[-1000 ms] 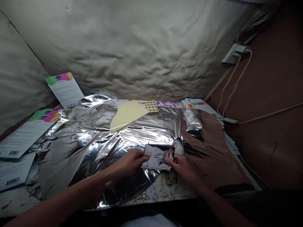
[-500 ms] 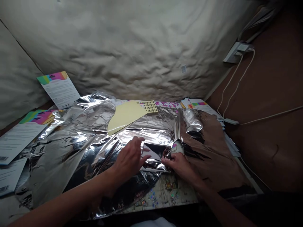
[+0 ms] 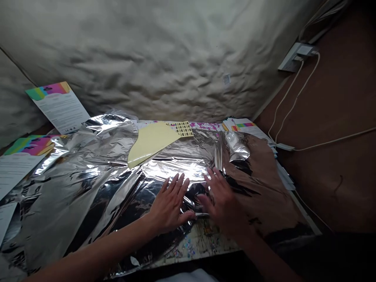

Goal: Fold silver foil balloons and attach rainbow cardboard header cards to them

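crumpled cream wall covering (image 3: 132, 51) fills the top of the frame, with a brown wall surface (image 3: 331, 164) at right, a wall socket (image 3: 296, 56) at upper right and a white cable (image 3: 293, 105) running down from it. large silver foil sheet (image 3: 88, 188) lies across the work surface, wrinkled, with a pale yellow backing sheet (image 3: 149, 143) on its top edge and a small yellow label sheet (image 3: 183, 129) just beside that. printed leaflets (image 3: 57, 105) lean at upper left, and a speckled glitter board (image 3: 199, 243) shows at bottom centre. left hand (image 3: 170, 207) is open, palm down on the foil, fingers spread, gripping nothing. right hand (image 3: 223, 203) is open too, fingers spread, a bit blurred, resting on or just over the foil, can't tell which. foil sheet sits under both hands, lower centre. flat palms and spread fingers look best here: even pressure, working across the wrinkles, no fingertip digging, since thin foil can crease or tear.
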